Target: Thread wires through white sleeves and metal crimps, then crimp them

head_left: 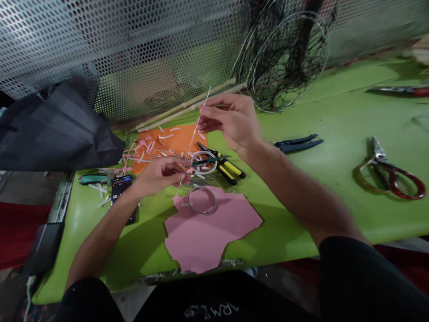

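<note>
A thin, straight wire [193,139] slants upward between my two hands. My left hand [163,175] pinches its lower end, fingers closed. My right hand [233,120] grips it higher up between thumb and fingertips, and the tip sticks out above. Below my hands, a ring of silvery wire or tape [202,213] rests on a cut piece of pink sheet [208,243]. Just behind my left hand are a white tape roll [214,166], a dark green pointed tool lying across it, and pliers with yellow-black handles [231,171].
Paper strips and pink scraps litter an orange sheet [182,134]. A phone [117,183] and green-handled tool [90,179] lie left, beside a black bag [63,129]. Dark cutters [298,144] and red-handled scissors [404,181] lie right. Netted wire hoops [284,62] lean behind.
</note>
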Demonstrator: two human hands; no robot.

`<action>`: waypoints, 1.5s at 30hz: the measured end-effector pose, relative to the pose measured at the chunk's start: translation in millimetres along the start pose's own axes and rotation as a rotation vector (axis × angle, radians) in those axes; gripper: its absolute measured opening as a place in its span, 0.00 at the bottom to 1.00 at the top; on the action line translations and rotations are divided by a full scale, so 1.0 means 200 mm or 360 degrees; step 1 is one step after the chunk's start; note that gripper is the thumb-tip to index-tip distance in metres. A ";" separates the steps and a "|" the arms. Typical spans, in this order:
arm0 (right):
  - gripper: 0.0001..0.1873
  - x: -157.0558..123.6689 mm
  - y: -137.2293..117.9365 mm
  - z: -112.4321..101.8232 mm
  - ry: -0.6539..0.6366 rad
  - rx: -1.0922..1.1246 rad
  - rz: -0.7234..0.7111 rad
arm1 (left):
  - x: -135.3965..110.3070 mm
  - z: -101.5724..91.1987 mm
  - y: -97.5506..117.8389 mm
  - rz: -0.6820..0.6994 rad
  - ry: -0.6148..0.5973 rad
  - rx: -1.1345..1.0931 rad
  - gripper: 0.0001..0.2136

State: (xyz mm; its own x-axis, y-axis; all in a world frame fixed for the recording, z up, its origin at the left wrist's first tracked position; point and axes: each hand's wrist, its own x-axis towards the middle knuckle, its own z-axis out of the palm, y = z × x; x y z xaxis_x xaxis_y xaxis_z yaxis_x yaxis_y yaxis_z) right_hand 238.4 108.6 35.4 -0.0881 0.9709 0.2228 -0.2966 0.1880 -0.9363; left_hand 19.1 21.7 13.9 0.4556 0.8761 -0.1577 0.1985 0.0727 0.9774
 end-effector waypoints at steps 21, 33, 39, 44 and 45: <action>0.07 0.06 0.11 0.00 0.0035 0.0177 0.0405 | -0.02 -0.06 0.06 -0.0216 0.0018 -0.0098 0.19; 0.07 0.06 0.22 0.00 0.0038 0.0253 0.0533 | -0.04 -0.08 0.12 -0.0361 0.0027 -0.0051 0.20; 0.06 0.04 0.21 0.00 0.0040 0.0206 0.0344 | -0.03 -0.13 0.08 -0.0247 -0.0023 0.0106 0.19; 0.10 0.00 0.22 0.02 0.0052 0.0157 0.0164 | -0.05 -0.19 0.09 -0.0193 -0.0077 0.0183 0.17; 0.11 -0.01 0.22 0.02 0.0054 0.0151 0.0139 | -0.05 -0.20 0.09 -0.0186 -0.0082 0.0194 0.16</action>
State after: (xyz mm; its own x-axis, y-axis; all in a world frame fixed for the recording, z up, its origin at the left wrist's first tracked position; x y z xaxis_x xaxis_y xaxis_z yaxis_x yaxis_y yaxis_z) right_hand 221.8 114.0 -5.6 -0.0856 0.9877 0.1310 -0.3781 0.0894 -0.9214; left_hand -17.4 33.2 39.7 0.4666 0.8392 -0.2794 0.3550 0.1116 0.9282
